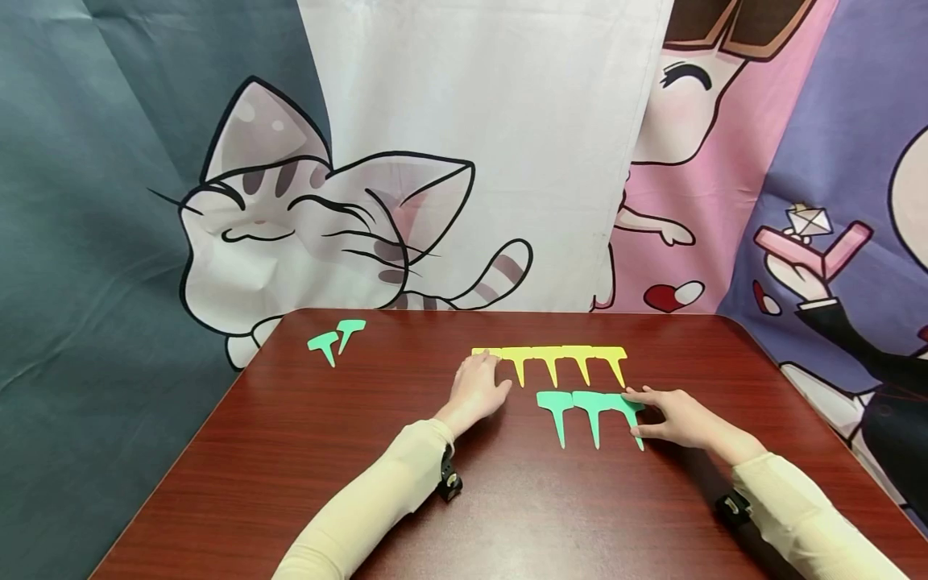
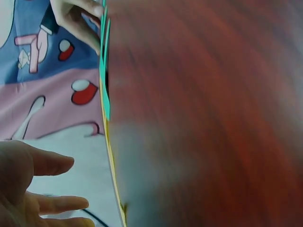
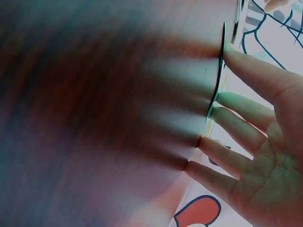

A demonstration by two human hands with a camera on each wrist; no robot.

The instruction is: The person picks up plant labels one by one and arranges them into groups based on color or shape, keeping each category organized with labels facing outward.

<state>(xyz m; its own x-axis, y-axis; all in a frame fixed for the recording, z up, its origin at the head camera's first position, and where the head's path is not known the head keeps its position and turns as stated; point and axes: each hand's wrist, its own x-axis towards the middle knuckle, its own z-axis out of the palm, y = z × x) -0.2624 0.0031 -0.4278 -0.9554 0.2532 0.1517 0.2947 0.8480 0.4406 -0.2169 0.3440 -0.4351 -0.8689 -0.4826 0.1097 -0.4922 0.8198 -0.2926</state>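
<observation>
My left hand [image 1: 476,392] reaches to the left end of a row of several yellow T-shaped plant labels [image 1: 548,354]. Its fingertips rest on the end label and hide most of it. In the left wrist view the thumb and fingers [image 2: 59,204] look extended. Nearer me lies a row of three green T-shaped plant labels [image 1: 590,400]. My right hand [image 1: 681,417] touches the rightmost green label, one fingertip at its head and the thumb at its stem. In the right wrist view that label [image 3: 219,75] shows edge-on against nearly straight fingers [image 3: 236,125].
Two more green plant labels [image 1: 337,337] lie at the table's far left, one slightly overlapping or touching the other. The brown wooden table [image 1: 493,515] ends at a cloth backdrop [image 1: 493,80] with cartoon figures. Each wrist carries a small black device.
</observation>
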